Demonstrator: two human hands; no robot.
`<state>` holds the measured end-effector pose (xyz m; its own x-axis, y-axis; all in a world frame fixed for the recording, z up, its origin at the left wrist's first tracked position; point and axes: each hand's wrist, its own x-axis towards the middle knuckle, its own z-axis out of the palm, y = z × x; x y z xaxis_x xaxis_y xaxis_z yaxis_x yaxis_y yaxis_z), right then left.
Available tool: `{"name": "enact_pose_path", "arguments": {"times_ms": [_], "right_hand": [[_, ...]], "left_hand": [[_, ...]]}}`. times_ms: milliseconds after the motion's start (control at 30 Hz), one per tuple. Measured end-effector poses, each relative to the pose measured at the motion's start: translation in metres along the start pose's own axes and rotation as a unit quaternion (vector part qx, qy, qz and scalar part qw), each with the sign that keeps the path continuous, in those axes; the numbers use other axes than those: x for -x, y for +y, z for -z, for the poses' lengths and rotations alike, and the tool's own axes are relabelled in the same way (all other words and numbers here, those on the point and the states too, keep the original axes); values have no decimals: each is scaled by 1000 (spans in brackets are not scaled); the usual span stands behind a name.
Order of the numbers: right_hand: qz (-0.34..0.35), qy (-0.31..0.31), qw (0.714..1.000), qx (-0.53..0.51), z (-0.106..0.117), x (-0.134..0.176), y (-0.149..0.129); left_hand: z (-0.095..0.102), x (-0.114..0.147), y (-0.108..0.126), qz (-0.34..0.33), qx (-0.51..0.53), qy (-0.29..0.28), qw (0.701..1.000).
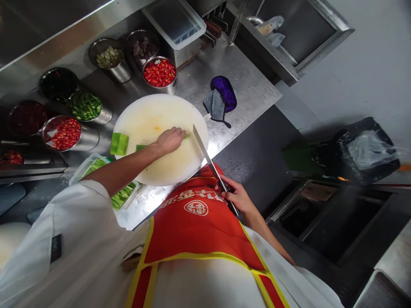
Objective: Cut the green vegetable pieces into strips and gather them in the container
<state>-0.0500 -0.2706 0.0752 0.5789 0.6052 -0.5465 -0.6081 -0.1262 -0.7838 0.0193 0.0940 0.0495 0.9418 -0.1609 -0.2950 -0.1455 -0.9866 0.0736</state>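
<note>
My left hand (171,139) is closed low over the round white cutting board (173,167). A bit of green vegetable strip (187,136) pokes out at its fingertips; the rest is hidden under the hand. Wrapped round the black handle of a long kitchen knife (203,149), my right hand (236,196) is in front of the red apron. The blade points up and left, its tip over the board's right edge. Thick light-green vegetable pieces (119,143) sit at the board's left edge. Another green piece (140,147) shows beside my left forearm.
Steel pots with chopped red chillies (159,72), cut green peppers (86,107) and other pieces stand behind the board. A plastic tub (123,197) of green strips is partly under my left arm. A purple and grey cloth item (224,94) lies right of the board, near the counter edge.
</note>
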Motion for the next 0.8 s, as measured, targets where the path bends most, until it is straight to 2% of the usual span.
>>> {"name": "enact_pose_path", "arguments": {"times_ms": [167,267,400,500,600,667,800], "right_hand": [[4,-1,1000,-5,-1,-1,1],[14,0,999,-32,-5,-2,0],[29,5,998,-59,-18,-9,-3],[33,12,997,-68,-32,-18,-6],[32,21,997,-69,-44,-27,-10],[31,24,997,-61,-50,-31,-12],[16,21,999,-39,-52,-31,-16]], "left_hand": [[-2,-2,-15,69,69,32,995],[-11,4,-16,76,83,64,992],[-26,14,-5,93,98,97,986],[-36,17,11,154,123,137,971],[-46,17,26,220,165,190,943],[-53,17,32,223,199,230,926],[-67,19,34,180,250,299,903]]}}
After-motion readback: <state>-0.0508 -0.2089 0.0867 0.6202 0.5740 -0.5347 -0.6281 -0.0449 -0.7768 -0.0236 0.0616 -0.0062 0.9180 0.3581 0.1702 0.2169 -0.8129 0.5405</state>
